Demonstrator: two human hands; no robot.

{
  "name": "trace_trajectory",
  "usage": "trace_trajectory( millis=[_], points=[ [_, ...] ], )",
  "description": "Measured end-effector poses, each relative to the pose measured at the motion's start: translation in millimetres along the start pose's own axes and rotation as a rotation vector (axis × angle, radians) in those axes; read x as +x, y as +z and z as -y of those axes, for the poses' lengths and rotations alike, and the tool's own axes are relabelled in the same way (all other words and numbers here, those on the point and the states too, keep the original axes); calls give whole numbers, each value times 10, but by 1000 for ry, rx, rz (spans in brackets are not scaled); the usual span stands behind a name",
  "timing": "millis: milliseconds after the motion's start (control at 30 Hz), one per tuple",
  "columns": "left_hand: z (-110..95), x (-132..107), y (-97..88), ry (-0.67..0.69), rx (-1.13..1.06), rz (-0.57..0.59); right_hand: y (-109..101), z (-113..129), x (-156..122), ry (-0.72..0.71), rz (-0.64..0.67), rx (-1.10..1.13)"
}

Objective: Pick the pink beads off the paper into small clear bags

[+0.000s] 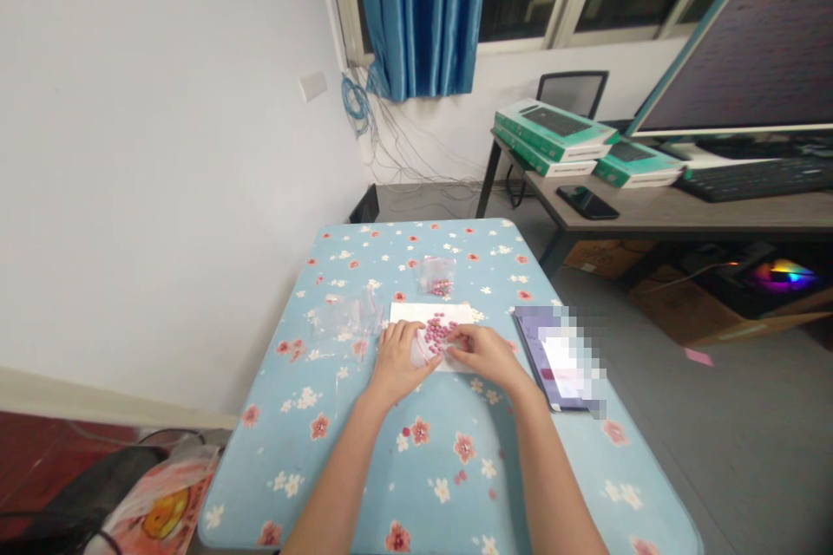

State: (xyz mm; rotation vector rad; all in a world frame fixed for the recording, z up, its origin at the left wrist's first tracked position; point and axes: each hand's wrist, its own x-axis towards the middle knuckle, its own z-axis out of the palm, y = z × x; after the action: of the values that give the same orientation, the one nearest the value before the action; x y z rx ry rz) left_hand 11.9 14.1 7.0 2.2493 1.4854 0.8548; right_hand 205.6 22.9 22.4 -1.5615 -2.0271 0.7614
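A small pile of pink beads (437, 331) lies on a white sheet of paper (403, 310) in the middle of the table. My left hand (398, 359) is at the pile's left side, its thumb and fingers around a small clear zip bag (419, 353) that lies by the beads. To the right of the pile, my right hand (482, 353) has thumb and index finger pinched close to the beads; whatever is between the fingertips is too small to make out. Behind the paper sits another zip bag (438, 276) with pink beads inside.
Several clear, flat plastic bags (344, 314) lie left of the paper. A tablet or folder (553, 360), partly pixelated, rests on the right side of the flowered table (416, 503). Beyond, a desk (586, 212) bears green keyboard boxes (553, 130), a phone (587, 202) and a monitor (748, 52).
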Motion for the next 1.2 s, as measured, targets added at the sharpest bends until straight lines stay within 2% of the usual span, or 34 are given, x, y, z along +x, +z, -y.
trace_trajectory(
  millis=[433, 1067, 1200],
  points=[
    [4, -8, -11, 7, 4, 7, 42, 166, -22, 10, 62, -124],
    [4, -3, -7, -1, -13, 2, 48, 125, -9, -11, 58, -50],
    [20, -3, -3, -4, -26, 5, 31, 103, -5, -7, 18, 12]
  ],
)
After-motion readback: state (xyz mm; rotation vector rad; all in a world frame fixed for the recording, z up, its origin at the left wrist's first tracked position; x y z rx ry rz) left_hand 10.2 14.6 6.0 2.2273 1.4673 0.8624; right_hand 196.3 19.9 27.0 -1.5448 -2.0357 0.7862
